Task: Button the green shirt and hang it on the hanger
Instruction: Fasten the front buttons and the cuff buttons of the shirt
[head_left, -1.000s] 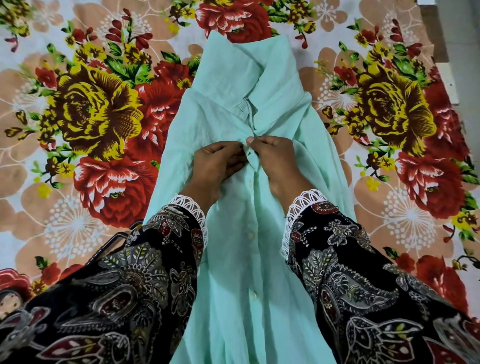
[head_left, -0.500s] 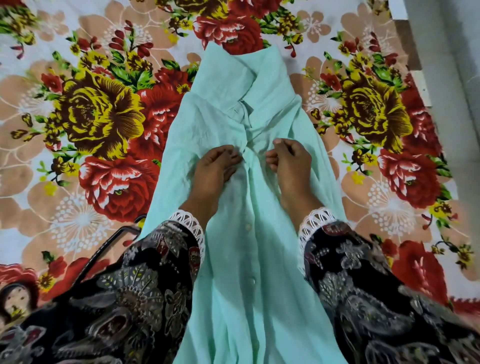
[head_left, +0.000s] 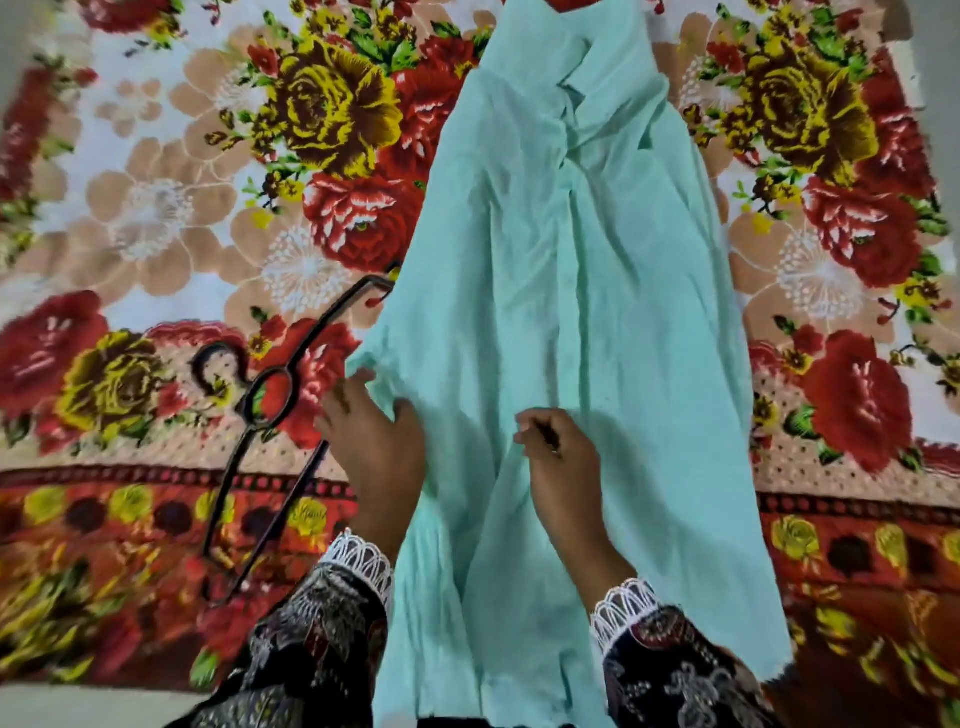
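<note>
The pale green shirt (head_left: 561, 270) lies flat on the flowered blanket, collar at the far end and front closed along its middle. A dark hanger (head_left: 270, 400) lies on the blanket to the left of the shirt, its far end tucked against the shirt's left edge. My left hand (head_left: 371, 441) rests at the shirt's lower left edge, fingers spread, holding nothing. My right hand (head_left: 558, 457) lies on the lower middle of the shirt with its fingers curled; whether it pinches cloth is unclear in the blur.
The flowered blanket (head_left: 156, 208) covers the whole surface, with a dark red border band (head_left: 104, 509) near me. A pale floor strip (head_left: 62, 706) shows at the bottom left. My patterned sleeves with white lace cuffs fill the lower frame.
Both hands have moved from the chest area under the collar down to the shirt's lower part. The view has shifted, and the hanger now shows in full to the left.
</note>
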